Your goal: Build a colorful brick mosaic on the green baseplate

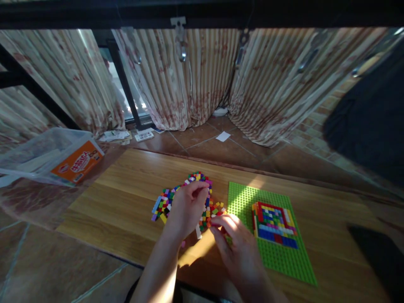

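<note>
A pile of small toy building bricks in many colours lies spread on the wooden table. Over the pile is my left hand, thumb and fingertips pressed together; whatever may be between them is too small to make out. My right hand is at the pile's near right edge, its thumb and index finger almost meeting beside orange bricks. Whether it grips one of them is hard to see. To the right lies a green baseplate, carrying a low block of built-up bricks with red, blue, white and yellow parts.
The wooden table runs across the view. A clear plastic box with an orange label stands at the left. A dark flat object lies at the right. Striped curtains hang behind, and a white paper is on the tiled floor.
</note>
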Demonstrator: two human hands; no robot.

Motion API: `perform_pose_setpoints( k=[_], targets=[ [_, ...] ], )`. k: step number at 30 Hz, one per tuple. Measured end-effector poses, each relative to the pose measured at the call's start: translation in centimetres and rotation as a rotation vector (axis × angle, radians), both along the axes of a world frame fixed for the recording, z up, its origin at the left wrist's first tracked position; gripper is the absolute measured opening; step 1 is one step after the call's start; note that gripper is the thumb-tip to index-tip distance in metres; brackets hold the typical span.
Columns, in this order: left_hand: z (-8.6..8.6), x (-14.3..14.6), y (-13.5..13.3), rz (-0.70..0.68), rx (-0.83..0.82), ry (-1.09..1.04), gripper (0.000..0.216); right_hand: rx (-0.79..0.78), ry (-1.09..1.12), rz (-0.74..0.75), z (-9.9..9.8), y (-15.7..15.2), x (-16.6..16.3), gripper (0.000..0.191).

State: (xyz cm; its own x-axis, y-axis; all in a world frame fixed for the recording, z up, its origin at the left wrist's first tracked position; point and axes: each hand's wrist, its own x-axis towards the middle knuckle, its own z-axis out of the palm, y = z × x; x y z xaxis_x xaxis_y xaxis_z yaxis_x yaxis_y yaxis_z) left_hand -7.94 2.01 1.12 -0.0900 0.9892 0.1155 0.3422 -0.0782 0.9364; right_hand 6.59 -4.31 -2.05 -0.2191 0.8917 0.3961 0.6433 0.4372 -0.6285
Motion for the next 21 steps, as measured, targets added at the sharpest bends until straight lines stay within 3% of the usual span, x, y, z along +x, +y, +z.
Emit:
perform_pose_setpoints(
  k=[4, 7, 12, 21],
  targets=[
    [-0.2, 2.1, -0.7, -0.125, -0.076, 0.048, 0.024, 0.007, 0.035, -0.052, 1.4, 0.5, 3.2, 0.019],
    [-0.4, 3.8, -1.3, -0.237, -0.117, 0.069, 0.025, 0.019, 0.023, -0.176, 2.1, 0.8, 6.2, 0.016],
    [-0.6, 6.2, -2.5, -0.352, -0.104, 0.173, 0.024, -0.057, 0.041, -0.329, 1.9, 1.0, 10.3, 0.018],
    [-0.9, 8.3, -3.2, -0.432, -0.060, 0.256, 0.024, -0.093, 0.008, -0.367, 0.4, 1.1, 11.5, 0.015]
  ],
)
